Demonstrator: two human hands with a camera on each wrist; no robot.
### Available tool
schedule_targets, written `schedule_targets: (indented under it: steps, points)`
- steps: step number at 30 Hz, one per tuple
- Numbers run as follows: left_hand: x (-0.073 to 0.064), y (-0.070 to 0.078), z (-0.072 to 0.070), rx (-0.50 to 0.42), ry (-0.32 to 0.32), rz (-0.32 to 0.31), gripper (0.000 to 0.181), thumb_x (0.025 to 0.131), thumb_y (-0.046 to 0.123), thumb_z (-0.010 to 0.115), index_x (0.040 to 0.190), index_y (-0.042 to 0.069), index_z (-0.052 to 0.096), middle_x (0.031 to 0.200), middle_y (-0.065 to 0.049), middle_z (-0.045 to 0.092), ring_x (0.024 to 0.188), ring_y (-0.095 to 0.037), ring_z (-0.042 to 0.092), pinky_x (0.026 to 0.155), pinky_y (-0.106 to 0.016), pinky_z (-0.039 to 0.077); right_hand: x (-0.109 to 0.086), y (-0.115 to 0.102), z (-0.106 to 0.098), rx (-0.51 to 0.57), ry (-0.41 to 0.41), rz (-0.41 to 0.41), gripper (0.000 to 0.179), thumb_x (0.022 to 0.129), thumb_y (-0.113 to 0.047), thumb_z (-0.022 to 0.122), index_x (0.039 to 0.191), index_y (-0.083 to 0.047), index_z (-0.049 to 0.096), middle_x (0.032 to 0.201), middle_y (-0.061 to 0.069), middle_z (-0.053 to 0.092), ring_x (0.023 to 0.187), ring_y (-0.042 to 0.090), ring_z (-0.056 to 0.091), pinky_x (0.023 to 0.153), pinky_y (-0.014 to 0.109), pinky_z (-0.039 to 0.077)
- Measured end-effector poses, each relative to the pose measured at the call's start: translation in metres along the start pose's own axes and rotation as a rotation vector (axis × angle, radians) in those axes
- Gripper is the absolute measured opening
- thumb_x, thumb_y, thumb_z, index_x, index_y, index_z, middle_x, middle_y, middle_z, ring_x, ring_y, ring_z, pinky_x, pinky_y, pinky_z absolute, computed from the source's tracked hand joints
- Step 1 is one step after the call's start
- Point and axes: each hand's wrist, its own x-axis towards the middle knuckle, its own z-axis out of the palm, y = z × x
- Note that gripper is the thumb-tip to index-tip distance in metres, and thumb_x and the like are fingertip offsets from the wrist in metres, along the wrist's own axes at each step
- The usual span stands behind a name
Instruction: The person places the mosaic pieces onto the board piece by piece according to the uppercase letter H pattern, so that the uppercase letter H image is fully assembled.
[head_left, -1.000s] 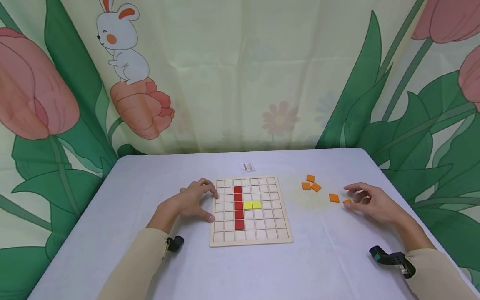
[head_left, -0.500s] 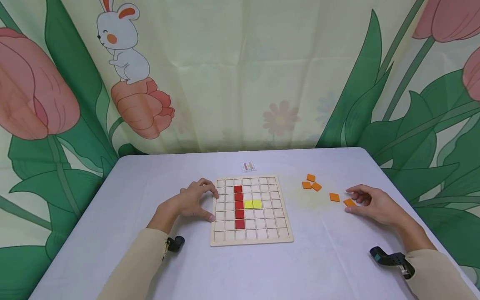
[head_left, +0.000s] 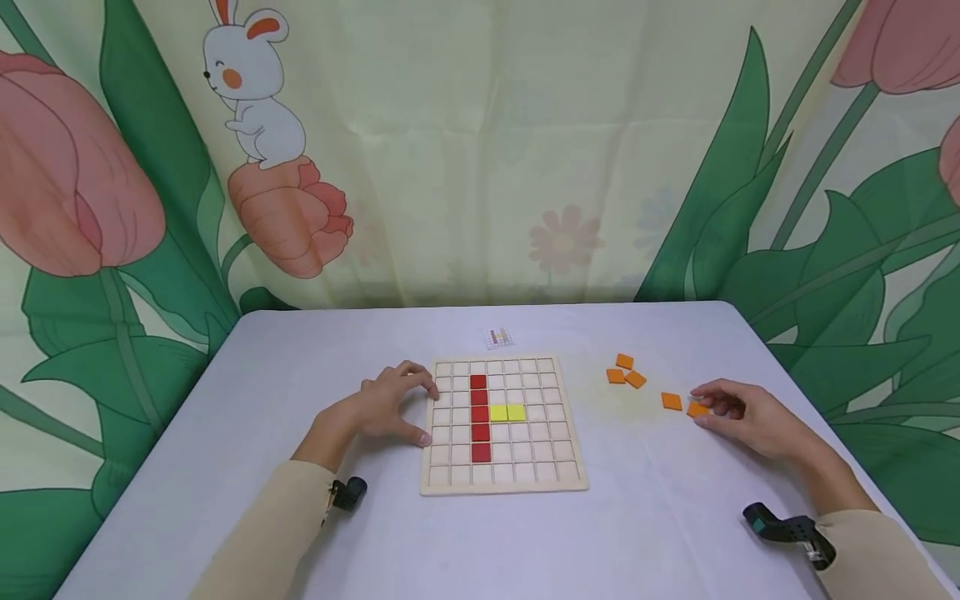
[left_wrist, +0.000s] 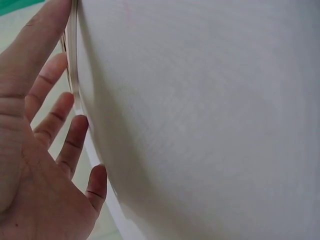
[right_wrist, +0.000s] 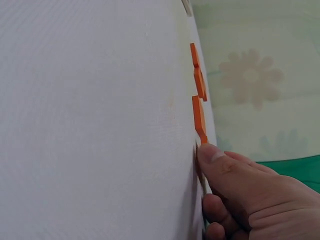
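Observation:
A square wooden grid board (head_left: 504, 481) lies on the table. A column of several red tiles (head_left: 480, 413) fills part of it, with two yellow tiles (head_left: 507, 412) to the right of the column's middle. My left hand (head_left: 381, 406) rests at the board's left edge, thumb and fingers spread and touching the rim; the left wrist view shows the palm and loosely extended fingers. Over on the right, my right hand (head_left: 753, 417) pinches an orange tile (head_left: 697, 409) at the tabletop, thumb in front and fingers behind. The fingers partly cover this tile.
Beside that hand lies a loose orange tile (head_left: 671, 402). Farther left and back is a group of three orange tiles (head_left: 635, 379). A small pattern card (head_left: 498, 337) lies behind the board. A printed curtain (head_left: 480, 167) hangs beyond the table's far edge.
The right hand's fingers have closed in on the nearest orange tile, which stays close to the same spot. My left hand has stayed at the board's edge. The view has tilted slightly.

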Motion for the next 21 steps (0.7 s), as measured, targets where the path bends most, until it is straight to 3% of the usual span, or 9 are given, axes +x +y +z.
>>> schedule_targets:
  steps: [6, 11, 21]
  points:
    - [-0.002, 0.002, 0.001, -0.016, 0.004, -0.008, 0.06, 0.069, 0.047, 0.095, 0.117, 0.039, 0.06, 0.149, 0.003, 0.044, 0.14, -0.03, 0.038, 0.105, -0.069, 0.032, 0.002, -0.006, -0.004, 0.039, -0.002, 0.013, 0.035, 0.098, -0.02, 0.073, 0.128, -0.006, 0.065, 0.124, 0.017, 0.066, 0.088, 0.002, 0.057, 0.071, 0.017, 0.052]
    - [-0.002, 0.003, 0.0, -0.009, 0.003, -0.022, 0.059, 0.069, 0.048, 0.095, 0.116, 0.039, 0.06, 0.151, 0.002, 0.043, 0.14, -0.03, 0.038, 0.105, -0.071, 0.032, 0.005, -0.012, -0.003, 0.077, -0.001, -0.004, 0.038, 0.099, -0.019, 0.07, 0.134, -0.004, 0.062, 0.13, 0.021, 0.064, 0.094, -0.004, 0.06, 0.076, 0.015, 0.054]
    - [-0.002, 0.003, 0.0, 0.004, -0.001, -0.017, 0.059, 0.069, 0.049, 0.094, 0.115, 0.04, 0.06, 0.152, 0.001, 0.043, 0.138, -0.031, 0.039, 0.102, -0.07, 0.035, 0.009, -0.022, 0.004, 0.154, 0.02, -0.044, 0.038, 0.101, -0.013, 0.067, 0.136, 0.0, 0.06, 0.129, 0.022, 0.063, 0.085, 0.015, 0.064, 0.067, 0.024, 0.057]
